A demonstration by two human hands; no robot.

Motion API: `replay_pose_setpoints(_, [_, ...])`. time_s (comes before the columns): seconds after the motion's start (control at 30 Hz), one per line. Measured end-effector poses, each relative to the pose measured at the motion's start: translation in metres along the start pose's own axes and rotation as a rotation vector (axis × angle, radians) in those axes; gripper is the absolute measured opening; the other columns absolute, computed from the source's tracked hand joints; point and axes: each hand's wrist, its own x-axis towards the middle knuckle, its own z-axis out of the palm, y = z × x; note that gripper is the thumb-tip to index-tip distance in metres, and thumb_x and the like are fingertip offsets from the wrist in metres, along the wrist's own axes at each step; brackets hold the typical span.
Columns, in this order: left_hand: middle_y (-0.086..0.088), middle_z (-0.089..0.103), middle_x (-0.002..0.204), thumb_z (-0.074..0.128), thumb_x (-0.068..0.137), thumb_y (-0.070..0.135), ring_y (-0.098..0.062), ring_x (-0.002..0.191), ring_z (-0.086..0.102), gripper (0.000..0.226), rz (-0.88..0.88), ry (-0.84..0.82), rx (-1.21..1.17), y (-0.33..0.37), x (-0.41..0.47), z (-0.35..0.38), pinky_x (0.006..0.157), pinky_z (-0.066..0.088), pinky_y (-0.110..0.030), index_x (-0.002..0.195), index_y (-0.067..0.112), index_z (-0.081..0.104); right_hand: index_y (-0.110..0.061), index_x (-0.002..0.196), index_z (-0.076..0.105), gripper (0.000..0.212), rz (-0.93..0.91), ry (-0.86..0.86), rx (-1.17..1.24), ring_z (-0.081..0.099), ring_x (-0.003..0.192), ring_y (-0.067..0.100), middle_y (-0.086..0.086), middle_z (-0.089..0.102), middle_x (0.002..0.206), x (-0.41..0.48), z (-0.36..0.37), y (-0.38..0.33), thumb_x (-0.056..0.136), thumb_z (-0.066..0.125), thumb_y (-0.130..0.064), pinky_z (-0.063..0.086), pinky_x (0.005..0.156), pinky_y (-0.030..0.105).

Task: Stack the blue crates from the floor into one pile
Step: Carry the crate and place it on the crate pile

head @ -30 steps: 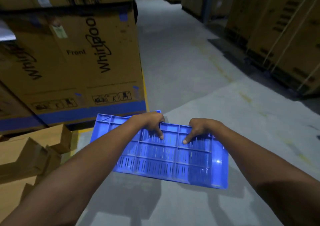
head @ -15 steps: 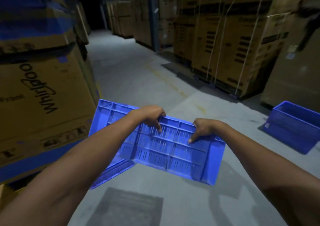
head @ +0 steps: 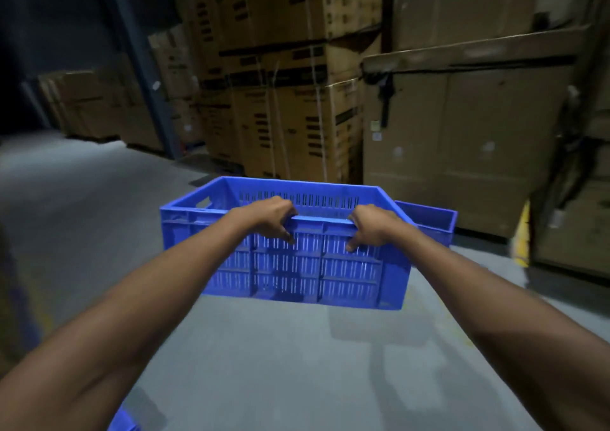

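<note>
I hold a blue slotted crate (head: 297,272) upright in the air in front of me, its open top showing. My left hand (head: 274,214) and my right hand (head: 371,226) both grip its near rim, fingers curled over the edge. Behind its right end, a second blue crate (head: 429,219) stands on the floor, mostly hidden by the held one. A sliver of something blue (head: 123,422) shows at the bottom edge.
Tall stacks of cardboard boxes (head: 290,100) rise close behind the crates, with a large carton (head: 462,140) to the right. A yellow corner piece (head: 521,232) stands at far right. Grey concrete floor (head: 82,216) stretches away to the left.
I have turned to the right and the crate has swung from tilted, underside towards me, to upright. The floor crate, earlier at far right, now lies just behind the held one.
</note>
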Motion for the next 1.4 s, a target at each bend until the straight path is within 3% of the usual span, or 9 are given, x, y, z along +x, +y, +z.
replay_pose_setpoints(0.07, [-0.004,0.061,0.085,0.079,0.075,0.044,-0.023,0.077,0.056,0.037,0.052,0.032,0.011,0.015,0.035,-0.007,0.067,0.048,-0.038,0.086,0.014,0.061,-0.018,0.068,0.054,0.041,0.061,0.022,-0.008,0.057,0.076,0.023,-0.006,0.055,0.069,-0.002,-0.012,0.029,0.065,0.084,-0.044,0.044,0.062,0.033])
replay_pose_setpoints(0.33, [0.002,0.057,0.086,0.075,0.078,0.048,-0.024,0.084,0.057,0.035,0.230,0.139,0.016,0.041,0.179,-0.014,0.063,0.044,-0.036,0.088,0.020,0.058,-0.017,0.081,0.064,0.039,0.262,0.066,-0.086,0.061,0.081,0.024,-0.001,0.062,0.078,0.036,-0.048,0.127,0.063,0.083,-0.046,0.048,0.066,0.034])
replay_pose_setpoints(0.47, [0.001,0.057,0.087,0.074,0.078,0.050,-0.022,0.080,0.053,0.037,0.283,0.163,0.040,0.034,0.262,-0.029,0.061,0.040,-0.034,0.091,0.019,0.059,-0.017,0.070,0.057,0.038,0.327,0.101,-0.092,0.061,0.078,0.023,-0.003,0.059,0.073,0.089,-0.061,0.173,0.063,0.084,-0.043,0.045,0.061,0.032])
replay_pose_setpoints(0.63, [0.000,0.061,0.091,0.073,0.078,0.052,-0.024,0.087,0.058,0.038,0.356,0.201,0.063,0.004,0.379,-0.044,0.067,0.046,-0.036,0.095,0.020,0.061,-0.017,0.068,0.053,0.041,0.394,0.123,-0.109,0.058,0.076,0.022,-0.006,0.056,0.071,0.176,-0.081,0.225,0.064,0.084,-0.043,0.043,0.060,0.032])
replay_pose_setpoints(0.87, [0.001,0.056,0.083,0.072,0.079,0.052,-0.026,0.085,0.058,0.037,0.417,0.226,0.067,-0.027,0.525,-0.056,0.065,0.045,-0.037,0.085,0.020,0.056,-0.018,0.076,0.062,0.035,0.467,0.157,-0.124,0.061,0.079,0.024,-0.003,0.060,0.075,0.285,-0.098,0.296,0.064,0.084,-0.042,0.050,0.066,0.037])
replay_pose_setpoints(1.0, [0.001,0.052,0.079,0.071,0.081,0.049,-0.027,0.084,0.058,0.036,0.423,0.246,0.057,-0.033,0.605,-0.047,0.062,0.042,-0.036,0.080,0.019,0.051,-0.021,0.077,0.062,0.029,0.465,0.153,-0.153,0.060,0.078,0.024,-0.002,0.059,0.076,0.342,-0.099,0.347,0.069,0.081,-0.041,0.045,0.062,0.035])
replay_pose_setpoints(1.13, [-0.002,0.057,0.082,0.071,0.083,0.047,-0.027,0.082,0.058,0.034,0.394,0.235,0.053,-0.037,0.693,-0.037,0.067,0.050,-0.040,0.082,0.018,0.053,-0.019,0.080,0.064,0.030,0.442,0.178,-0.165,0.059,0.076,0.026,-0.001,0.061,0.078,0.410,-0.095,0.410,0.069,0.081,-0.041,0.045,0.063,0.035])
replay_pose_setpoints(1.4, [-0.001,0.062,0.085,0.072,0.081,0.047,-0.026,0.082,0.059,0.031,0.316,0.225,0.048,-0.051,0.862,-0.057,0.070,0.052,-0.040,0.087,0.020,0.058,-0.019,0.071,0.054,0.037,0.416,0.161,-0.124,0.057,0.075,0.026,-0.002,0.056,0.074,0.551,-0.119,0.531,0.069,0.082,-0.044,0.045,0.063,0.036])
